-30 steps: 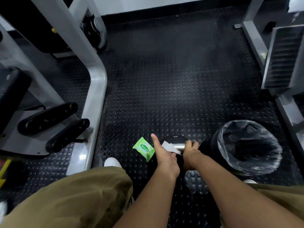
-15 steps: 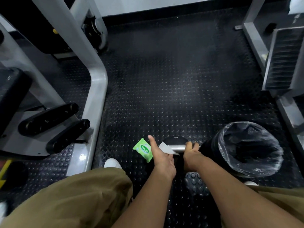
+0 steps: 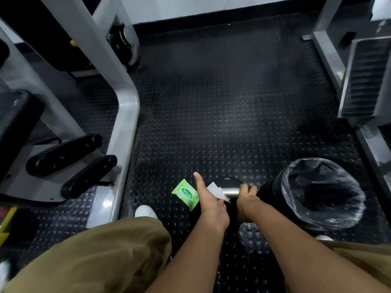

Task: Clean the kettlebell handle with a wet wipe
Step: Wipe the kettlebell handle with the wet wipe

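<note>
Black studded rubber floor (image 3: pixel 211 113) fills the view, with a grey machine frame (image 3: pixel 124 123) on the left and a bin (image 3: pixel 284 188) lined with clear plastic on the right. The kettlebell (image 3: pixel 225 180) stands on the floor right in front of the crouching person, between the two forearms, just left of the bin and touching or nearly touching it.

Its silver handle (image 3: pixel 231 190) runs crosswise, and only the short stretch between the hands is visible. The right hand (image 3: pixel 246 199) is curled round the right end of the handle, probably to keep the weight from rocking or turning while the other hand rubs. The left hand (image 3: pixel 211 206) holds the white wet wipe (image 3: pixel 214 189) against the left end of the handle. Its thumb sticks out forward and its fingers are tucked under, so the wipe looks pinched against the metal, though the fingertips themselves are hidden. A loose corner of the wipe juts out toward the bare middle of the bar.

A green pack of wipes (image 3: pixel 186 194) lies flat on the floor just left of the left hand, close enough to reach for another sheet. The bin is near on the right side, handy for dropping the used wipe. Judging by the grip, the wiping is under way at the left end, and the part under the right hand cannot be reached until that hand shifts.
</note>
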### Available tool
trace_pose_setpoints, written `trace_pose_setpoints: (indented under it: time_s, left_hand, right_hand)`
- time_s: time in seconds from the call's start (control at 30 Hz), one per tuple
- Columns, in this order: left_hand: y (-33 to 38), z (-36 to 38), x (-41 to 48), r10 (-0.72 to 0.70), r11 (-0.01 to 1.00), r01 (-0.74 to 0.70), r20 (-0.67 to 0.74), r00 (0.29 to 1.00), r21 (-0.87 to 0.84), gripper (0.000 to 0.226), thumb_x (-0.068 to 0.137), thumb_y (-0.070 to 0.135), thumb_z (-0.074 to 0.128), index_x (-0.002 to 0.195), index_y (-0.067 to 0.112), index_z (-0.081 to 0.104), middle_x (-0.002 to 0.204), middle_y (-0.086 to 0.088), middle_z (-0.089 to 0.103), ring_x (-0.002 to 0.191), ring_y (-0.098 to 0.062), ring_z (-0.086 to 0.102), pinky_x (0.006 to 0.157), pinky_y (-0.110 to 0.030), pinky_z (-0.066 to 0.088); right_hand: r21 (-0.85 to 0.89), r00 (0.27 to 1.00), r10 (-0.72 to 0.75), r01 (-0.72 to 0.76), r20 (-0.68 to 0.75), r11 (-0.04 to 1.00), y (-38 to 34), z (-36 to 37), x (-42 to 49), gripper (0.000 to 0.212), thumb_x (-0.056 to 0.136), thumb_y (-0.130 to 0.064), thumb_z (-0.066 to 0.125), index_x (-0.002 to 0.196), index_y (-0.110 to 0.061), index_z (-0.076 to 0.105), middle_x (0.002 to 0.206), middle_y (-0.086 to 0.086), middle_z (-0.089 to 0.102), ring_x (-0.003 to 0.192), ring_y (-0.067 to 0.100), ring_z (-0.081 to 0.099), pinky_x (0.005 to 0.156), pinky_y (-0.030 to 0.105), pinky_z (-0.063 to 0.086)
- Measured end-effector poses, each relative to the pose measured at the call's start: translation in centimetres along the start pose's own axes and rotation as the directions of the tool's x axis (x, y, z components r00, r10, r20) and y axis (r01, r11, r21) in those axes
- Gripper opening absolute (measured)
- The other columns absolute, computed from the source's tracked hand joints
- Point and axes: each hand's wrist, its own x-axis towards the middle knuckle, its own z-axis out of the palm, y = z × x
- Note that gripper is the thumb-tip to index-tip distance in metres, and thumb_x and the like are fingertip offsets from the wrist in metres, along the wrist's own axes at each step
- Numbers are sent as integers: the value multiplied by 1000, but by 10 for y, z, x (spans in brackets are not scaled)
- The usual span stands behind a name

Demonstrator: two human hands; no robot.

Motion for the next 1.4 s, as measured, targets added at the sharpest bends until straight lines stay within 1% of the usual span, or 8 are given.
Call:
trace_pose_setpoints:
  time_s: [0.43, 0.53, 0.6, 0.67, 0.8, 0.97, 1.1, 1.4]
  left_hand:
    - [-25, -9, 27, -17, 929, 24, -21, 1000, 369, 40, 113, 24, 39, 143, 3, 53, 127, -18, 72, 104, -25, 73, 114, -43, 45]
    - [-26, -19, 21, -28, 889, 41, -37, 999, 455, 34, 111, 18, 34, 128, 12, 63, 127, -7, 72, 99, -18, 69, 106, -39, 42]
    - [-22, -21, 8, -42, 855, 66, -58, 997, 515, 30, 113, 25, 36, 125, 16, 61, 121, -3, 67, 88, -13, 63, 79, -30, 44]
    - [-19, -25, 9, -5, 792, 32, -45, 999, 609, 28, 114, 27, 37, 121, 16, 61, 97, -2, 66, 72, -11, 56, 58, -29, 38]
    - [-17, -35, 21, 116, 654, -129, 70, 991, 745, 23, 110, 19, 49, 108, 10, 70, 86, -4, 71, 72, -17, 63, 47, -17, 50]
    - [-2, -48, 37, 380, 87, -320, 265, 886, 943, 32, 92, 38, 75, 72, 16, 63, 69, 6, 64, 66, -12, 61, 56, -13, 43]
    - [23, -52, 43, 510, -234, -328, 402, 760, 915, 36, 88, 51, 75, 108, 24, 64, 110, 4, 59, 99, -17, 63, 86, -35, 57]
    - [48, -46, 72, 108, -679, -414, 640, 761, 607, 45, 106, 30, 55, 150, 27, 53, 134, -8, 68, 117, -29, 67, 100, -40, 55]
  right_hand:
    - [309, 975, -145, 192, -169, 931, 11, 10, -11, 84, 80, -9, 73, 145, -16, 21, 144, 14, 21, 109, 29, 57, 93, 37, 51]
    - [810, 914, 269, 99, -304, 578, 14, 35, -15, 74, 78, -22, 75, 140, -6, 39, 135, 15, 41, 100, 31, 60, 93, 41, 52]
    - [986, 914, 406, -73, 5, 152, 6, 44, -24, 55, 79, -37, 69, 118, 1, 58, 107, 13, 61, 86, 30, 61, 84, 42, 51]
    - [938, 949, 113, -265, 294, -223, -4, 41, -36, 41, 99, -40, 52, 102, -1, 64, 94, 15, 69, 82, 28, 65, 86, 47, 53]
    - [886, 968, -66, -250, 244, -391, -14, 39, -40, 36, 106, -26, 46, 118, 2, 66, 107, 19, 73, 87, 29, 71, 86, 45, 58]
    - [878, 976, -21, -204, 216, -434, -17, 48, -38, 23, 103, -7, 52, 119, 5, 64, 110, 19, 71, 95, 26, 69, 96, 44, 56]
    - [866, 959, 120, -174, 257, -470, -13, 41, -29, 14, 101, 2, 51, 111, 8, 60, 95, 22, 67, 81, 29, 67, 91, 45, 58]
    - [788, 969, -130, -247, 211, -564, -21, 34, -24, 28, 95, 13, 37, 109, 10, 60, 107, 28, 72, 96, 35, 71, 94, 43, 56]
